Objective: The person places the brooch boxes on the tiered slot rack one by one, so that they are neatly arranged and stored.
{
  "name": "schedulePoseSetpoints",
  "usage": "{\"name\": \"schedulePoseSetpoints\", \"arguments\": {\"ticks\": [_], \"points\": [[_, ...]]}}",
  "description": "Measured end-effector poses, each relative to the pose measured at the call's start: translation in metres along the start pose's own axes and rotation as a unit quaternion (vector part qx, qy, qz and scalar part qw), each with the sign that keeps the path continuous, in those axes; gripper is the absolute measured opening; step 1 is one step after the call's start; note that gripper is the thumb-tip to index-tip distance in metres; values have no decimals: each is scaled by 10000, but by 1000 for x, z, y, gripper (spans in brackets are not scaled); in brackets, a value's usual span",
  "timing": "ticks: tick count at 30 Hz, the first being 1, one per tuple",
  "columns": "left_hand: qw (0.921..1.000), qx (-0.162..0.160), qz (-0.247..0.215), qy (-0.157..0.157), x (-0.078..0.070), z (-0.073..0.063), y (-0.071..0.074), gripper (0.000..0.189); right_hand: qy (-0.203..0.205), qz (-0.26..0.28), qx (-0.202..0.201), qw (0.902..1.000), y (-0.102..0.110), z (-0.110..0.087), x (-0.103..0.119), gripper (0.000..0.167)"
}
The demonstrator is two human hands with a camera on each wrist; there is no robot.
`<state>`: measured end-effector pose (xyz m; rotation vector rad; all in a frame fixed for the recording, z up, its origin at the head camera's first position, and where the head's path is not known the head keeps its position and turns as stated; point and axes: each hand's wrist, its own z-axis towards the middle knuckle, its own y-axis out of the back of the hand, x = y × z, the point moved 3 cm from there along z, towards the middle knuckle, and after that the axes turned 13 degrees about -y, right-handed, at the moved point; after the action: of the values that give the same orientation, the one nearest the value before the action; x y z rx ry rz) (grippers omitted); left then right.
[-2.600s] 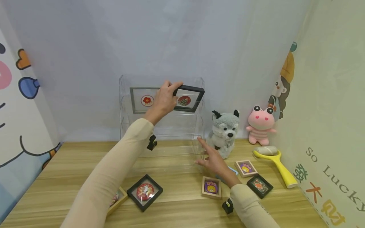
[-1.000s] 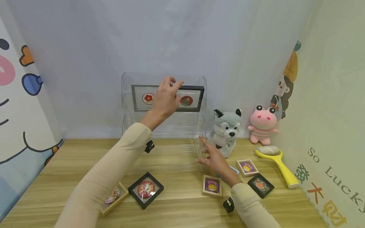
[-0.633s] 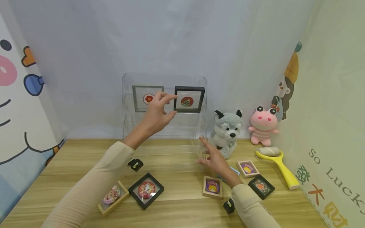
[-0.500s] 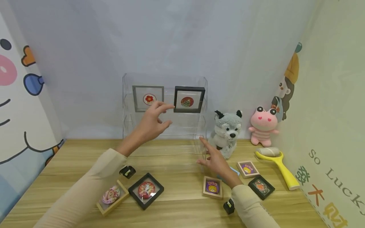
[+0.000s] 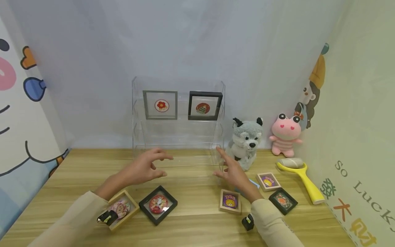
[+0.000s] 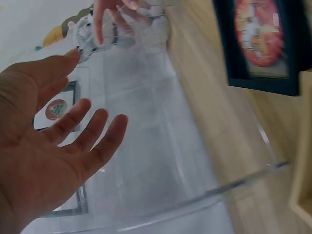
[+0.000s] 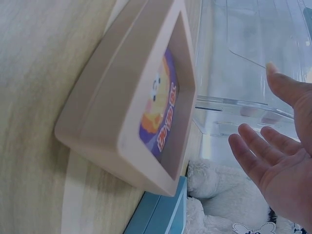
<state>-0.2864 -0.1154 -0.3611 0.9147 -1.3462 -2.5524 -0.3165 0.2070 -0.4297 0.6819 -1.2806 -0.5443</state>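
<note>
Before clear acrylic tiered rack [image 5: 179, 132], our left hand [image 5: 143, 167] spread; at rack's right end, our right hand [image 5: 232, 173] spread, contact unclear. Up on rack we see grey square flower frame [image 5: 162, 105], black square tree frame [image 5: 203, 108] standing apart.

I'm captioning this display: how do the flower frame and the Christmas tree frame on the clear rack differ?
The flower frame has a grey border, the tree frame a black one. The flower frame shows a red flower on white, the tree frame a green tree on red. In the head view, the flower frame is left, the tree frame right. Both stand on the clear rack.
</note>
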Motion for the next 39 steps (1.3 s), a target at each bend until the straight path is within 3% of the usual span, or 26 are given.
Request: {"name": "schedulePoseSetpoints", "arguments": {"ticks": [3,7,11,23,36,39], "points": [[9987,484,-164,36,4,-13,-7,47,-50,3,-15,10000,1,0,1,92],[9913,1188,-495,289,9,-25,-18,51,-111,-6,-17,9999,2,-1,1,91],[9841,1616,-514,528,11,-33,-28,55,-154,9,-12,9999,2,-1,0,92],[9753,2170,159,378,18,-44,-47,66,-184,62,50,9998,0,-1,3,92],[9649,2415,-14,1035,19,-50,-52,71,-279,73,54,9996,-1,-2,2,92],[9654,2387,-107,1046,18,-50,-54,73,-248,74,52,9997,0,-2,2,92]]}}
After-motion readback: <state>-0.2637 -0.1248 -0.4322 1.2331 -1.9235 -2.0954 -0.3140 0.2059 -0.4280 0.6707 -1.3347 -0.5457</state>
